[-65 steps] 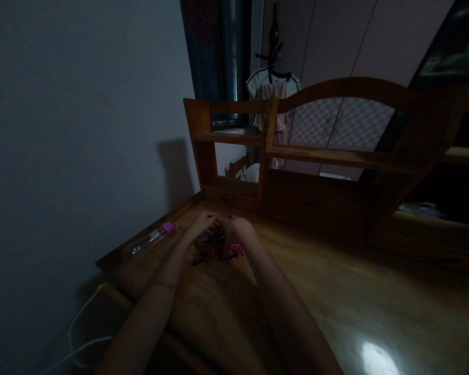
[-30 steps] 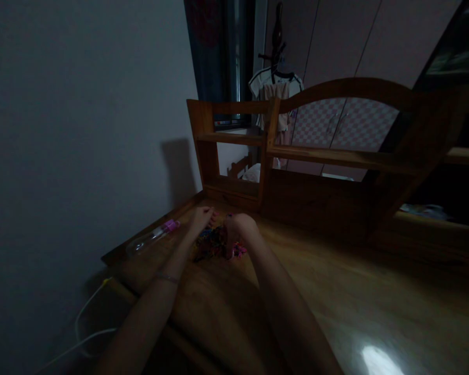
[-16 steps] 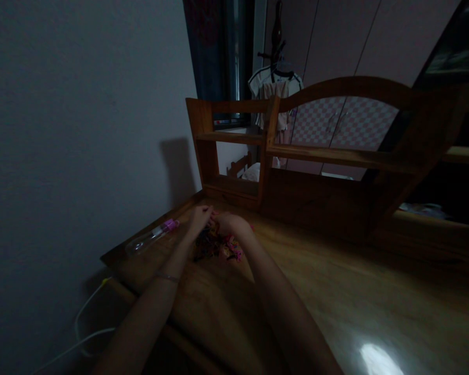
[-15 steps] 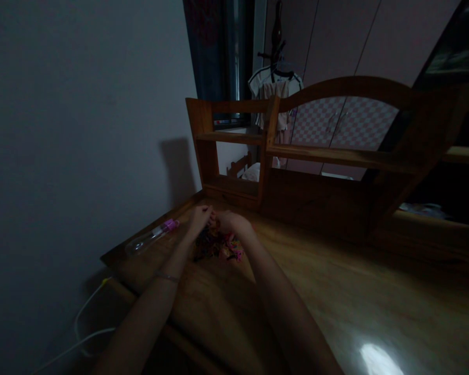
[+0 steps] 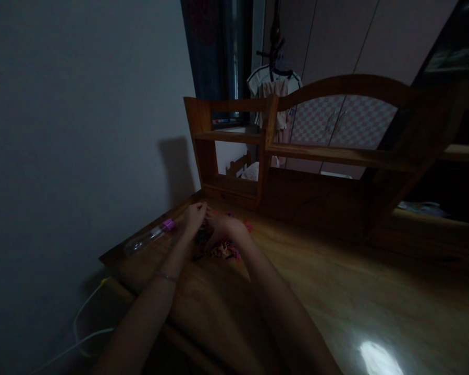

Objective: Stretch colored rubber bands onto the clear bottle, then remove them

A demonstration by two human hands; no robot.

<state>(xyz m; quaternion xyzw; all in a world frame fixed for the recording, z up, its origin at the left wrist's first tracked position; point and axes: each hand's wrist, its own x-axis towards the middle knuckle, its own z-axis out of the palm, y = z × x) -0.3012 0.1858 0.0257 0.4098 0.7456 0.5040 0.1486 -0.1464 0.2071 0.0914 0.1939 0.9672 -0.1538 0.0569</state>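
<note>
A loose pile of small, tangled, many-coloured bands or strings [image 5: 224, 251] lies on the wooden desk; its exact kind is too dark and small to tell. My left hand [image 5: 195, 214] is at the pile's far left edge with its fingertips pinched together; what they hold, if anything, cannot be made out. Over the pile, my right hand [image 5: 225, 227] reaches left, its fingertips close to the left ones. Its thumb side points down, apart from the other fingers. To the left lies a clear tube-shaped bottle [image 5: 144, 240] with a pink-purple cap [image 5: 169, 224].
A wooden shelf unit [image 5: 263, 151] stands along the desk's back edge. The wall [image 5: 82, 130] rises on the left. A white cable [image 5: 77, 317] hangs beside the desk's left edge. Light reflects off the desk top [image 5: 336, 291] at the lower right.
My left hand has shifted slightly left. My right hand's fingers have stretched out and apart toward it, uncovering more pink and red bits behind. The bottle lies in the same place.
</note>
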